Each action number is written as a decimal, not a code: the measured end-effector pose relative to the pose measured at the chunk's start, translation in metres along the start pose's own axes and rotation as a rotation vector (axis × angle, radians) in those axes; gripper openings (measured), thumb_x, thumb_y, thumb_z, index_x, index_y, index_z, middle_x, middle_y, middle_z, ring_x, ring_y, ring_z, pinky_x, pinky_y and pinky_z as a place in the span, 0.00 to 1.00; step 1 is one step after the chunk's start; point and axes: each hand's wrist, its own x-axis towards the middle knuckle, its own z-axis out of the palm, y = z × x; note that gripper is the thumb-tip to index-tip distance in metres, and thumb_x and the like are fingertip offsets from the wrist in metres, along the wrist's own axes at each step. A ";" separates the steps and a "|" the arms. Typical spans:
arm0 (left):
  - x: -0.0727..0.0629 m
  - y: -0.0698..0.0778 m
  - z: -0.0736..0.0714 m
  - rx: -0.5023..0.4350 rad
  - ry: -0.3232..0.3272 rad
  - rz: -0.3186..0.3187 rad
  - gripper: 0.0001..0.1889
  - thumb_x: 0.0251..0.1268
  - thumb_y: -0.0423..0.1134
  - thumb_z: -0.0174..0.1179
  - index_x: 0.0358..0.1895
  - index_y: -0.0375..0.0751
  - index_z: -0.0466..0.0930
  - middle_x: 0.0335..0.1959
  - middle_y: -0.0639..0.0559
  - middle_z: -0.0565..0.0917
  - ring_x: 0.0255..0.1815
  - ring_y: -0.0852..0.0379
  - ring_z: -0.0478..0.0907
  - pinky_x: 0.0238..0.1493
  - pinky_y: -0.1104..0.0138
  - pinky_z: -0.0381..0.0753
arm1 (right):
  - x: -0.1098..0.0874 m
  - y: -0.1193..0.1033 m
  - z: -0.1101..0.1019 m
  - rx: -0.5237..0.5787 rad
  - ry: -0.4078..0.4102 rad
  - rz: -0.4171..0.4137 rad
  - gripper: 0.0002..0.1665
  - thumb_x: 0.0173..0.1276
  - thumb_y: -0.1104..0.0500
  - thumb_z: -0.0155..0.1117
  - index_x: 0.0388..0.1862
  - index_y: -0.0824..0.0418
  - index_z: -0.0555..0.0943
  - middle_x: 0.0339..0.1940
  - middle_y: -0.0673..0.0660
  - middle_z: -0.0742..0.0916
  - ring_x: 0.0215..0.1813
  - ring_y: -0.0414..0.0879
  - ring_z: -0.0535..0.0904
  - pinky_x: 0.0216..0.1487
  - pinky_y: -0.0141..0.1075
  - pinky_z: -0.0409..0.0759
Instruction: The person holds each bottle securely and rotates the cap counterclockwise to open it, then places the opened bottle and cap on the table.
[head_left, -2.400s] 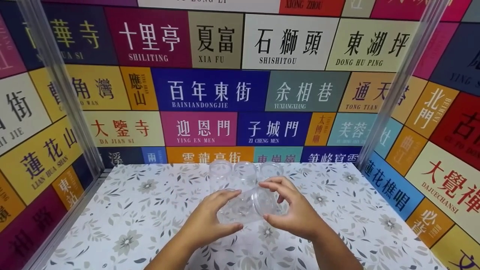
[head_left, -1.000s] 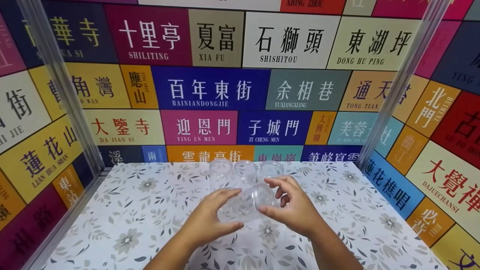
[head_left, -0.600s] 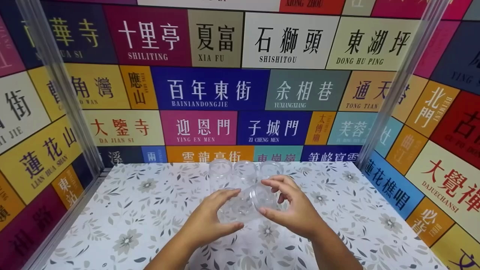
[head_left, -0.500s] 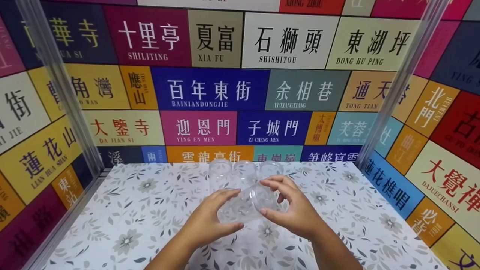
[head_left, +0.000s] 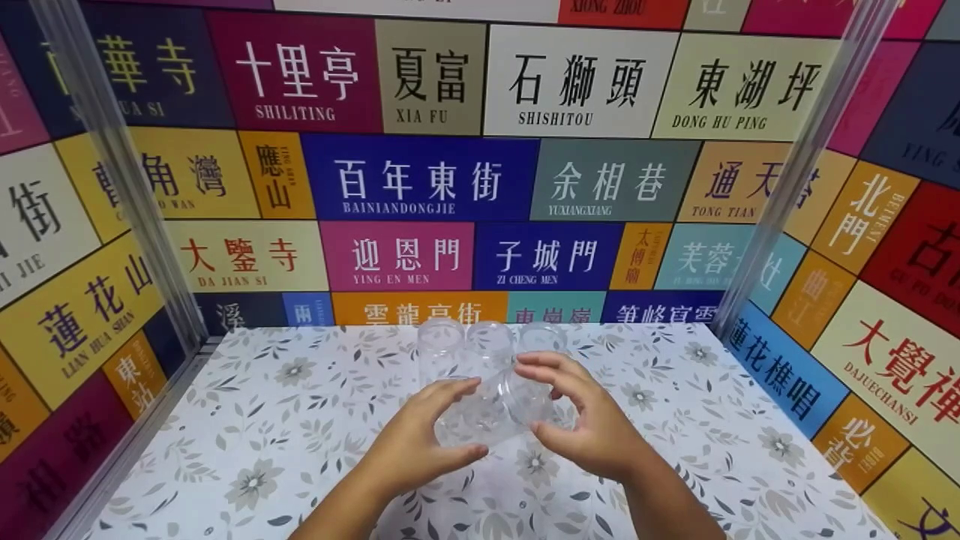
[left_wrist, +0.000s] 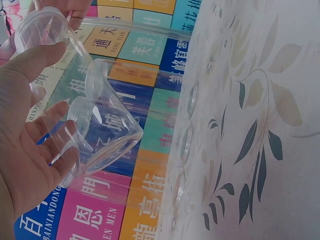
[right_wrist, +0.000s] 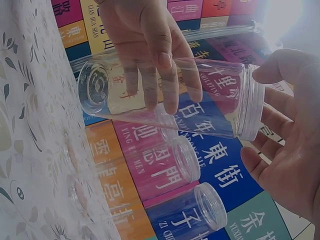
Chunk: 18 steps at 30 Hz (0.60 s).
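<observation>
A clear plastic jar (right_wrist: 215,102) lies tilted in the air between my hands, its base toward the left. My left hand (head_left: 420,427) grips the jar's body, thumb on one side and fingers on the other. At the jar's right end sits a clear round lid (right_wrist: 251,102). My right hand (head_left: 589,420) holds this lid by its rim, with thumb and curled fingers around it. Through the clear wall, the left fingers (right_wrist: 170,95) show behind the jar. Nothing shows inside it.
Three similar clear jars, a left one (head_left: 441,341), a middle one (head_left: 490,341) and a right one (head_left: 543,341), stand upright in a row just behind my hands. A floral cloth (head_left: 255,480) covers the table. Sign-printed walls (head_left: 420,180) enclose it.
My right fingers shift round the lid: the thumb moved up and left, then back down and right, while the fingertips shifted the other way. The left hand and jar stay nearly still.
</observation>
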 end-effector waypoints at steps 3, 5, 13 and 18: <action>0.000 0.000 0.000 -0.006 0.001 -0.007 0.43 0.57 0.62 0.78 0.77 0.77 0.68 0.73 0.63 0.79 0.72 0.54 0.78 0.75 0.44 0.78 | 0.000 0.000 0.001 0.006 0.013 0.008 0.43 0.60 0.66 0.76 0.75 0.46 0.79 0.77 0.50 0.79 0.75 0.43 0.74 0.60 0.40 0.81; 0.001 0.000 0.000 -0.014 0.000 -0.016 0.43 0.57 0.62 0.78 0.77 0.77 0.68 0.73 0.63 0.79 0.72 0.54 0.78 0.75 0.44 0.78 | 0.000 0.000 0.001 0.000 0.029 0.045 0.42 0.62 0.61 0.79 0.76 0.47 0.78 0.78 0.49 0.78 0.74 0.44 0.74 0.60 0.40 0.81; 0.001 0.001 -0.001 -0.043 -0.016 -0.037 0.43 0.57 0.61 0.78 0.76 0.80 0.68 0.74 0.65 0.78 0.74 0.54 0.77 0.76 0.43 0.77 | 0.005 -0.001 0.000 -0.042 0.077 0.297 0.42 0.61 0.47 0.83 0.74 0.44 0.79 0.62 0.47 0.81 0.53 0.45 0.74 0.49 0.35 0.80; 0.001 0.001 0.000 -0.044 -0.018 -0.034 0.43 0.56 0.62 0.78 0.76 0.80 0.69 0.73 0.65 0.79 0.74 0.55 0.77 0.76 0.44 0.77 | 0.008 0.000 0.000 -0.029 0.054 0.371 0.39 0.60 0.46 0.84 0.71 0.47 0.82 0.56 0.50 0.81 0.50 0.47 0.74 0.48 0.34 0.81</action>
